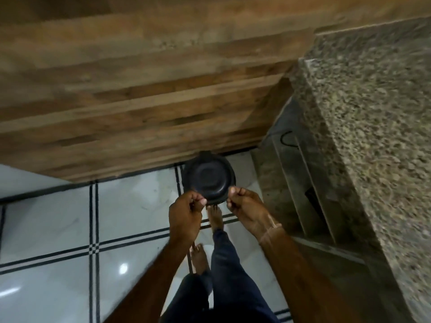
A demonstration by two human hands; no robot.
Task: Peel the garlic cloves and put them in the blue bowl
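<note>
head view: the person is standing and looking straight down. the left hand (185, 213) and the right hand (245, 206) are hanging close together at the centre of the frame, just over the near rim of a dark round lidded container (207, 180) on the floor. both hands are closing into loose fists, thumb pressing against curled fingers. nothing is showing between them, and a scrap of peel there would be too small to tell. holding them right above the container is probably a way of letting waste fall straight in, and one bare foot (215, 217) is sitting at its base, perhaps working a pedal. neither the garlic cloves nor the blue bowl are showing anywhere in the frame, so the peeling work seems to be waiting elsewhere.

the tiled floor (58, 229) is shining pale with dark double lines across the lower left. a wooden cabinet front (140, 101) is filling the upper half, and a speckled stone counter (373, 113) is running down the right edge. the light is dim and the edges are blurring.
</note>
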